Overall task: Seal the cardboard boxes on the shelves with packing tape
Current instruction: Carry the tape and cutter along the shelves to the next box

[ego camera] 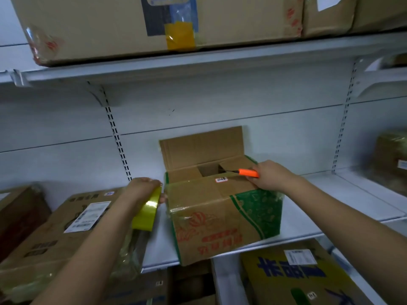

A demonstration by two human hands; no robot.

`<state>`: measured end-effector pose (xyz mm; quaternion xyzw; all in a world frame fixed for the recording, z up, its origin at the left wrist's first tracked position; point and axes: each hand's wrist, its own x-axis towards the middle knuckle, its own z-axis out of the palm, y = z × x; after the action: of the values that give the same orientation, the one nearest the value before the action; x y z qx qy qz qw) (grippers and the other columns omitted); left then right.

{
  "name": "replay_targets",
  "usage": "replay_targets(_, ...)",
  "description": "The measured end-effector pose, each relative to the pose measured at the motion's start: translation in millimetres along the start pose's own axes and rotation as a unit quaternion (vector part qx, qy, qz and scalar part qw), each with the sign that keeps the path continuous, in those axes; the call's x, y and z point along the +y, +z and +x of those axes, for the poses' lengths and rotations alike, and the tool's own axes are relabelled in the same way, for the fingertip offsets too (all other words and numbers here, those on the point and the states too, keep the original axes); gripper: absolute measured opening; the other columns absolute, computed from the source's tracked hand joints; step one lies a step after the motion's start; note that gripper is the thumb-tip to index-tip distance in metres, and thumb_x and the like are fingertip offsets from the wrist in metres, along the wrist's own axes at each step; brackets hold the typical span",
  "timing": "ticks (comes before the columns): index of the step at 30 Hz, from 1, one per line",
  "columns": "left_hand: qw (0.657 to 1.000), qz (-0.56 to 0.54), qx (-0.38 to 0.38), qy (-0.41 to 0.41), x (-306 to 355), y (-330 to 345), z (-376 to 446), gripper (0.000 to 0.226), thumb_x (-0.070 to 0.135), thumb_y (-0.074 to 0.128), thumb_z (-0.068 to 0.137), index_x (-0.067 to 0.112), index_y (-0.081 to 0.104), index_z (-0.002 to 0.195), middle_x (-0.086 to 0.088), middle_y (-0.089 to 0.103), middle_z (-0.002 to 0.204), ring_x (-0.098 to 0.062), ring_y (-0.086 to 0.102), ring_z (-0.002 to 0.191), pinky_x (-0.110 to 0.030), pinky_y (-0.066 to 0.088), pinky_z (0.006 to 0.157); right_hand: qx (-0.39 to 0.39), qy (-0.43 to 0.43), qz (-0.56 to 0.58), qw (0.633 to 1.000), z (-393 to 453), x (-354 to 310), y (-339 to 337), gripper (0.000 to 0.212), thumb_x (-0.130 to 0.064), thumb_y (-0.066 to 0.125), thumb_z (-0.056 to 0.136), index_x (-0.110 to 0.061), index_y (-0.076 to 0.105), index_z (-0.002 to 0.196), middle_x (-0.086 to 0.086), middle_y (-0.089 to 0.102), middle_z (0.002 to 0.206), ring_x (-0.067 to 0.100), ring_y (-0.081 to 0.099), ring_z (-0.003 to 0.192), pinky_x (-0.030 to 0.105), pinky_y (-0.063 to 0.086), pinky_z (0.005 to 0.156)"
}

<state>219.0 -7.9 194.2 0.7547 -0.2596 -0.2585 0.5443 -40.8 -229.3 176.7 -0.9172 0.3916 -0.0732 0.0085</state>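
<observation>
Far left of the frame: a dark brown carton [19, 214], edge only. Beside it, lower left, a flat cardboard box [55, 234] bearing a white shipping label [88, 215] with print too blurred to read, its near side wrapped in crinkled clear film.

Left of centre: left hand [143, 189] curled round a roll of yellow packing tape [147, 211], fingers [163, 198] clenched on the glossy ring, knuckles just beside the left wall of the open box.

Centre, on the white metal shelf [308, 219]: the open cardboard box [211, 219], corrugated brown with a green patterned band on its right side and red printed characters on the front (not legible, seen upside down). Rear flap upright, inner flaps folded down with a gap between. Small white sticker [221, 179] with handwriting on the near flap, unreadable. Shiny clear tape over the near corners.

Right of centre: right hand [269, 175] grasping an orange-handled cutter [248, 172], dark tip pointing left over the box opening, hand resting on the box's right top edge.

Top of the frame: large taped carton [99, 25] on the upper shelf, patched with yellow tape [179, 36].

Lower right: a yellow box [293, 280] with bold blue characters and a white label.

Far right: a blurred film-wrapped parcel [392, 157].
</observation>
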Motion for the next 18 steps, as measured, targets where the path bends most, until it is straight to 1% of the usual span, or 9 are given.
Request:
replay_targets(2, 0.999, 0.008, 0.036, 0.013, 2, -13, -2, 0.021, 0.005, 0.053, 0.099, -0.013, 0.060, 0.105, -0.019, 0.068, 0.059, -0.020, 0.060, 0.037, -0.022, 0.048, 0.038, 0.006, 0.001, -0.008, 1.000, -13, 4, 0, 0.027, -0.044, 0.050, 0.098, -0.022, 0.063, 0.106, 0.009, 0.067, 0.097, 0.026, 0.062, 0.087, 0.034, 0.049, 0.072)
replay_targets(5, 0.991, 0.025, 0.099, 0.082, 10, -28, -6, 0.017, 0.016, 0.055, 0.099, 0.002, 0.064, 0.105, -0.017, 0.074, 0.073, -0.021, 0.066, 0.046, -0.027, 0.052, 0.049, 0.008, 0.012, -0.045, 0.999, -27, 6, -1, 0.032, -0.048, 0.047, 0.098, -0.020, 0.064, 0.102, 0.006, 0.067, 0.092, 0.023, 0.059, 0.080, 0.034, 0.050, 0.070)
replay_targets(7, 0.987, 0.006, 0.090, 0.135, 19, -23, -11, 0.013, 0.019, 0.056, 0.099, 0.009, 0.062, 0.104, -0.018, 0.074, 0.076, -0.023, 0.066, 0.048, -0.028, 0.052, 0.049, 0.006, 0.030, -0.065, 0.997, -32, -3, -3, 0.038, -0.051, 0.045, 0.098, -0.018, 0.062, 0.094, 0.003, 0.061, 0.082, 0.021, 0.056, 0.076, 0.032, 0.046, 0.066)
replay_targets(9, 0.977, 0.036, 0.060, 0.202, 28, -8, -20, 0.010, 0.022, 0.057, 0.100, 0.014, 0.062, 0.101, -0.017, 0.074, 0.080, -0.024, 0.067, 0.048, -0.030, 0.054, 0.048, 0.015, 0.058, -0.059, 0.996, -36, -20, -6, 0.039, -0.053, 0.047, 0.097, -0.017, 0.058, 0.088, 0.002, 0.054, 0.076, 0.025, 0.057, 0.078, 0.031, 0.043, 0.065)
replay_targets(11, 0.948, 0.104, 0.027, 0.299, 34, 12, -32, 0.010, 0.029, 0.058, 0.099, 0.021, 0.064, 0.102, -0.008, 0.074, 0.085, -0.021, 0.071, 0.056, -0.034, 0.059, 0.056, 0.044, 0.086, -0.016, 0.995, -40, -35, -9, 0.037, -0.050, 0.049, 0.096, -0.015, 0.062, 0.094, 0.008, 0.060, 0.087, 0.032, 0.061, 0.089, 0.031, 0.041, 0.067)
replay_targets(12, 0.926, 0.150, 0.018, 0.346, 33, 21, -38, 0.011, 0.033, 0.058, 0.099, 0.025, 0.064, 0.104, -0.001, 0.074, 0.088, -0.019, 0.073, 0.061, -0.035, 0.060, 0.062, 0.058, 0.096, 0.012, 0.994, -42, -42, -10, 0.037, -0.047, 0.050, 0.096, -0.013, 0.064, 0.098, 0.011, 0.061, 0.093, 0.034, 0.062, 0.093, 0.031, 0.041, 0.067)
replay_targets(14, 0.860, 0.275, 0.030, 0.429, 25, 35, -43, 0.014, 0.040, 0.056, 0.098, 0.033, 0.063, 0.109, 0.007, 0.071, 0.095, -0.017, 0.071, 0.075, -0.033, 0.056, 0.070, 0.061, 0.105, 0.061, 0.991, -47, -48, -12, 0.032, -0.043, 0.050, 0.096, -0.014, 0.063, 0.091, 0.010, 0.057, 0.086, 0.033, 0.060, 0.088, 0.030, 0.040, 0.066)
replay_targets(16, 0.765, 0.395, 0.064, 0.505, 8, 48, -38, 0.019, 0.046, 0.051, 0.099, 0.038, 0.062, 0.112, 0.006, 0.070, 0.099, -0.021, 0.068, 0.083, -0.034, 0.053, 0.065, 0.057, 0.110, 0.093, 0.988, -50, -47, -16, 0.029, -0.039, 0.051, 0.096, -0.016, 0.054, 0.079, 0.006, 0.051, 0.078, 0.030, 0.055, 0.078, 0.030, 0.040, 0.064)
replay_targets(18, 0.675, 0.466, 0.063, 0.568, -9, 58, -32, 0.025, 0.046, 0.045, 0.100, 0.035, 0.064, 0.111, 0.002, 0.069, 0.095, -0.023, 0.068, 0.077, -0.033, 0.049, 0.054, 0.072, 0.126, 0.154, 0.977, -48, -40, -20, 0.024, -0.034, 0.051, 0.094, -0.015, 0.055, 0.080, 0.007, 0.058, 0.077, 0.030, 0.059, 0.075, 0.031, 0.047, 0.065)
